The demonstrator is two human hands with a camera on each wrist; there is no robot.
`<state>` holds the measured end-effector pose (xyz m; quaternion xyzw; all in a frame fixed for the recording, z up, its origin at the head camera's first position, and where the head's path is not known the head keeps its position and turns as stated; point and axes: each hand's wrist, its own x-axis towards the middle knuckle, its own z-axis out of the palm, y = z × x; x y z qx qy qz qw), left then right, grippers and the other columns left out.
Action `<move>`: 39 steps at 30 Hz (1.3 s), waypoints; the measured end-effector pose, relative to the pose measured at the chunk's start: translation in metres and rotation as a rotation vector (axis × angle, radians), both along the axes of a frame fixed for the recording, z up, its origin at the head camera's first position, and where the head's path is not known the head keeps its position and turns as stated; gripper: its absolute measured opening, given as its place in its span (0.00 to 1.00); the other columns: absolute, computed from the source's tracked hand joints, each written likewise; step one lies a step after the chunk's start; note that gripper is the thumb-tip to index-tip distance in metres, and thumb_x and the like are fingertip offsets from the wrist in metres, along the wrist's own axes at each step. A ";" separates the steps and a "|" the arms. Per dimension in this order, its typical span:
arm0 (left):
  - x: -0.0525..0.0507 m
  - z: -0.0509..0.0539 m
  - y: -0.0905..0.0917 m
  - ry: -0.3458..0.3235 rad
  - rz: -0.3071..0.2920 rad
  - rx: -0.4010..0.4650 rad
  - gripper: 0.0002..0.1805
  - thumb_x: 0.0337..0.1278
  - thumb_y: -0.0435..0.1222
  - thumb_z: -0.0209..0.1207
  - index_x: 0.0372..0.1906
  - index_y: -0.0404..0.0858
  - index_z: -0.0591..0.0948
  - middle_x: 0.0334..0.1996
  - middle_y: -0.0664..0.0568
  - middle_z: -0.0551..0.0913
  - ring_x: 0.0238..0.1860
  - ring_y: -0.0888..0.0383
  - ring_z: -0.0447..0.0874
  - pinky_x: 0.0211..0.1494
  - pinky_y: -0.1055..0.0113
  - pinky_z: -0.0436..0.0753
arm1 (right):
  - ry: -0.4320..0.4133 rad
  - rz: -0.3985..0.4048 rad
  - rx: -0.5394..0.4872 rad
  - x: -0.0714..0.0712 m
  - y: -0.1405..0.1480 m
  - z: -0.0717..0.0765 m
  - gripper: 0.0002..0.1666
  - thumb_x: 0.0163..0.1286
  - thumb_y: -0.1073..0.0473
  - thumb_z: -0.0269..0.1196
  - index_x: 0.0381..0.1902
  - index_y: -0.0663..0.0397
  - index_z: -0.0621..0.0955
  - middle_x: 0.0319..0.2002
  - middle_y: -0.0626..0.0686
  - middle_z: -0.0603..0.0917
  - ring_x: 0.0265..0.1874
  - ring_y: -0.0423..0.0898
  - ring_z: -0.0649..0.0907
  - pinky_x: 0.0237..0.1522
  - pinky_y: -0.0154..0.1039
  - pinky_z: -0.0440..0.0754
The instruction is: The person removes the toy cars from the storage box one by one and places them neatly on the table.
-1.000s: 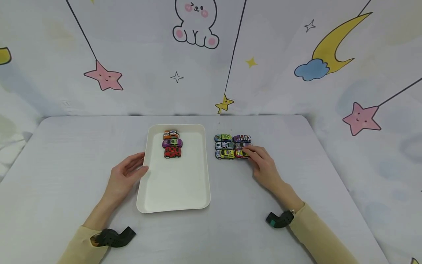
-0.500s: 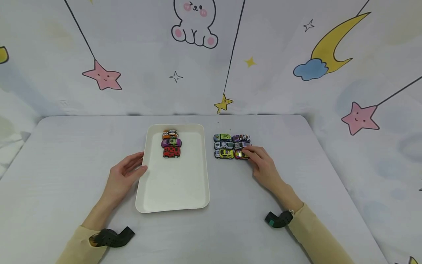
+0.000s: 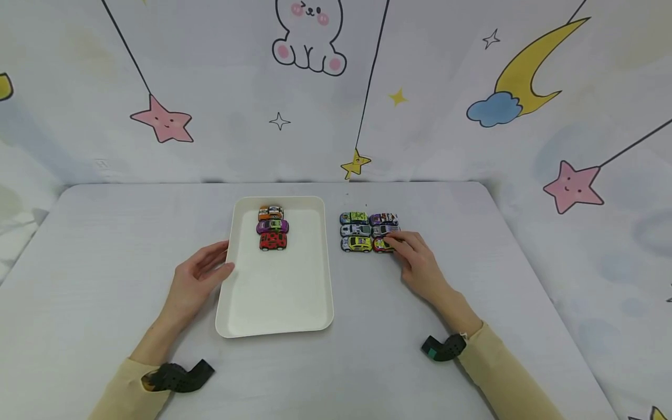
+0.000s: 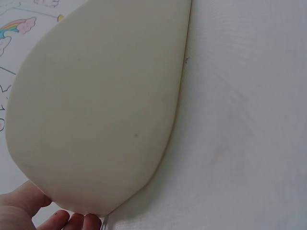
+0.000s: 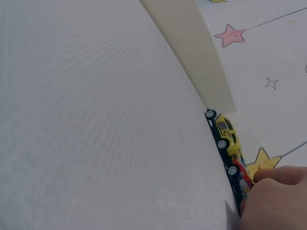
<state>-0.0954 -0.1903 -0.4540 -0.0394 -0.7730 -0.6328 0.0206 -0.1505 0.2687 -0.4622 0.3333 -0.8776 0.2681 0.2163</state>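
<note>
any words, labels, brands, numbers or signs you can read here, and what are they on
No word, number, brand or sign can be read in any view.
White tray: no lettering visible.
Three toy cars inside it: printed markings too small to read.
Six toy cars beside it: markings too small or blurred.
Backdrop: drawings, no readable lettering.

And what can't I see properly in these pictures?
Head view: part of the red-and-yellow car, covered by the right hand.
Left wrist view: inside of the white tray, hidden by its wall.
Right wrist view: rest of the right hand, cut off by the edge.
</note>
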 end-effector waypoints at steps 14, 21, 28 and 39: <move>0.001 0.001 0.001 -0.009 -0.001 0.000 0.28 0.67 0.35 0.63 0.69 0.32 0.71 0.66 0.35 0.74 0.60 0.71 0.77 0.55 0.81 0.79 | -0.051 -0.042 -0.051 0.002 -0.002 0.004 0.22 0.64 0.77 0.63 0.57 0.64 0.81 0.57 0.60 0.81 0.58 0.54 0.77 0.62 0.43 0.75; 0.001 0.001 0.001 -0.007 -0.001 0.006 0.28 0.67 0.35 0.63 0.69 0.31 0.71 0.66 0.34 0.74 0.59 0.71 0.77 0.56 0.81 0.79 | 0.046 0.014 -0.091 0.001 -0.019 0.012 0.22 0.59 0.77 0.68 0.53 0.66 0.83 0.53 0.61 0.82 0.53 0.55 0.79 0.54 0.41 0.77; 0.000 -0.001 0.000 0.001 0.000 0.015 0.28 0.67 0.34 0.63 0.68 0.31 0.72 0.65 0.36 0.75 0.60 0.70 0.78 0.56 0.81 0.79 | 0.019 0.092 -0.079 0.003 -0.055 0.021 0.21 0.61 0.73 0.69 0.54 0.64 0.83 0.52 0.58 0.83 0.52 0.52 0.80 0.53 0.44 0.79; 0.000 -0.001 -0.001 -0.003 -0.001 -0.008 0.28 0.67 0.35 0.63 0.68 0.32 0.72 0.65 0.34 0.74 0.60 0.70 0.77 0.55 0.82 0.79 | -0.047 0.226 0.049 -0.002 -0.112 0.044 0.19 0.68 0.63 0.67 0.55 0.59 0.82 0.54 0.54 0.82 0.56 0.50 0.79 0.58 0.45 0.81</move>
